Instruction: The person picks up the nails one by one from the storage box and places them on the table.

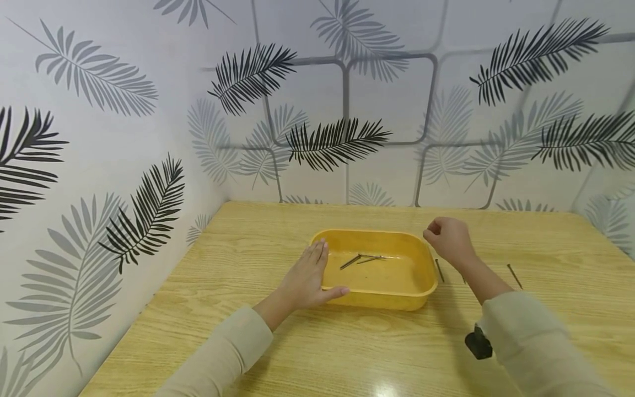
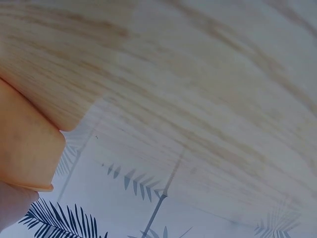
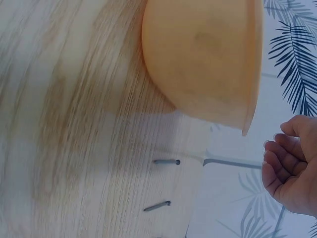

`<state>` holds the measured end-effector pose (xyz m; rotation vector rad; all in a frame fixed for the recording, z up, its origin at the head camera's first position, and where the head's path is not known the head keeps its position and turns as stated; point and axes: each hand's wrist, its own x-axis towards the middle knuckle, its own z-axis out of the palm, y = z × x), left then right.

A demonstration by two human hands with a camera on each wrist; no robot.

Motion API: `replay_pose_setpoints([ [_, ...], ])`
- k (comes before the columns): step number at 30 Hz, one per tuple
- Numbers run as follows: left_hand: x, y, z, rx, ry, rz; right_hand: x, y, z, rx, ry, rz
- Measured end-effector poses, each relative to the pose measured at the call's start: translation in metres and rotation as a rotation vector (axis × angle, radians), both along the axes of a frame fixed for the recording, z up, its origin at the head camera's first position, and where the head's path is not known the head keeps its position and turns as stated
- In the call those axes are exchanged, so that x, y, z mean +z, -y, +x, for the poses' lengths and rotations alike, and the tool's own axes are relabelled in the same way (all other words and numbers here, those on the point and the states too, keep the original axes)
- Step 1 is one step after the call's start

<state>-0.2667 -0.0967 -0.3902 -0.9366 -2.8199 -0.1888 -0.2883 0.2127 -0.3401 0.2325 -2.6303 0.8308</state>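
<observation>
Left hand (image 1: 307,278) flat against tray (image 1: 421,286) rim; right hand (image 1: 448,238) curled above far corner.

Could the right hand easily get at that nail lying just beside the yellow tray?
Probably yes. The right hand hovers with loosely curled fingers, holding nothing, just above the nail lying on the table beside the yellow tray. Nothing lies between them; the tray's wall is close but apart.
</observation>
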Motion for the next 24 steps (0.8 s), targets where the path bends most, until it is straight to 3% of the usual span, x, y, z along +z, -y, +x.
replay_pose_setpoints([
  [12, -0.001, 0.000, 0.001, 0.007, -0.001, 0.000, -0.002, 0.027, -0.005, 0.044, 0.097, -0.022],
  [24, 0.000, 0.001, 0.000, -0.005, -0.005, -0.001, -0.012, 0.046, -0.013, 0.149, 0.108, 0.066],
])
